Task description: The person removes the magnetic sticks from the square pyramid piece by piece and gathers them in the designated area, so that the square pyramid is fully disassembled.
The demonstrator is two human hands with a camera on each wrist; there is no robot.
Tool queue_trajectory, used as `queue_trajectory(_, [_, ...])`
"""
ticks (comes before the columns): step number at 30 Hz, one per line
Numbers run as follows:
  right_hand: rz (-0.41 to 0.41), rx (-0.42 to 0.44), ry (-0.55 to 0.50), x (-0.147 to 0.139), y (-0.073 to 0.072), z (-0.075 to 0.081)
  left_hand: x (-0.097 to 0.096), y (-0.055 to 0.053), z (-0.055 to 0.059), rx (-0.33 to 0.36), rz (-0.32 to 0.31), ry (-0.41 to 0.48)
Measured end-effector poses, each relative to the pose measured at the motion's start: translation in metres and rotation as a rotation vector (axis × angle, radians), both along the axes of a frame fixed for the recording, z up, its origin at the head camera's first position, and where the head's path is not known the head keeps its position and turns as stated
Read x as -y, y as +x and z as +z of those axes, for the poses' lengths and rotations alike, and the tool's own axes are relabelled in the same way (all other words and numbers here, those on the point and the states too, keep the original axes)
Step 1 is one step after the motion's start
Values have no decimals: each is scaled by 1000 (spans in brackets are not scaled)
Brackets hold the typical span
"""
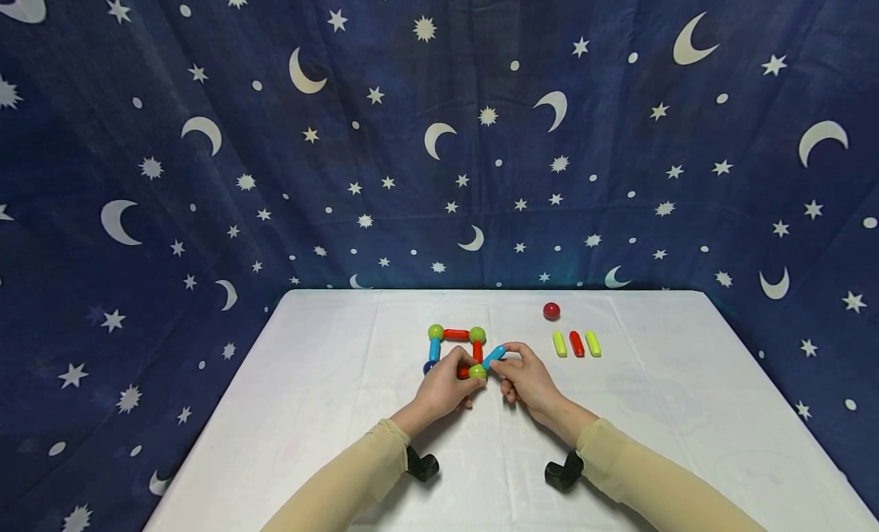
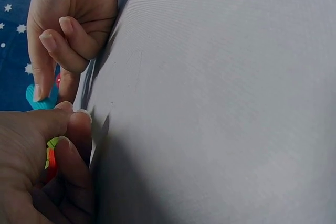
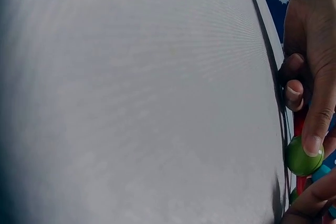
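A square of magnetic rods and balls lies mid-table, with green balls [image 1: 477, 334] at its back corners and a dark blue ball [image 1: 429, 367] at front left. Red rods [image 1: 456, 335] and a light blue rod [image 1: 435, 349] form its sides. My left hand [image 1: 442, 387] pinches the front-right green ball [image 3: 300, 157] between thumb and finger, partly covering the front red rod. My right hand [image 1: 532, 379] pinches another blue rod [image 1: 494, 356] by its outer part, slanted, its lower end right at that green ball. The right hand's other fingers [image 2: 63, 51] are curled in.
To the right of the hands, two yellow rods [image 1: 559, 344] and a red rod [image 1: 577, 344] lie side by side. Behind them sits a red ball [image 1: 552, 311]. A white cloth covers the table [image 1: 330, 364], and a starry blue curtain [image 1: 384, 135] hangs behind it.
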State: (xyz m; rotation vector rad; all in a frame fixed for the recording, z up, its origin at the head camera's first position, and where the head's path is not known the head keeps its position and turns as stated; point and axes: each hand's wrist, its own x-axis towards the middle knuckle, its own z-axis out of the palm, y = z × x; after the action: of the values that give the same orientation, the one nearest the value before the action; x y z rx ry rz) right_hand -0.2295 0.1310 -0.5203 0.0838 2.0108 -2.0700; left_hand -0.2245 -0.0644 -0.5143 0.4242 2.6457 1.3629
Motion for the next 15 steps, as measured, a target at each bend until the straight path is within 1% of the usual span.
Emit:
queue_trajectory(4, [20, 11, -36, -4, 1, 2, 0, 1, 0, -21, -5, -16])
queue_trajectory(8, [38, 31, -66, -15, 2, 5, -1, 1, 1, -10, -9, 3])
queue_trajectory(12, [37, 26, -69, -38, -1, 15, -1, 1, 2, 18, -2, 12])
queue_trajectory(15, [31, -8, -42, -67, -6, 28, -2, 1, 2, 29, 6, 15])
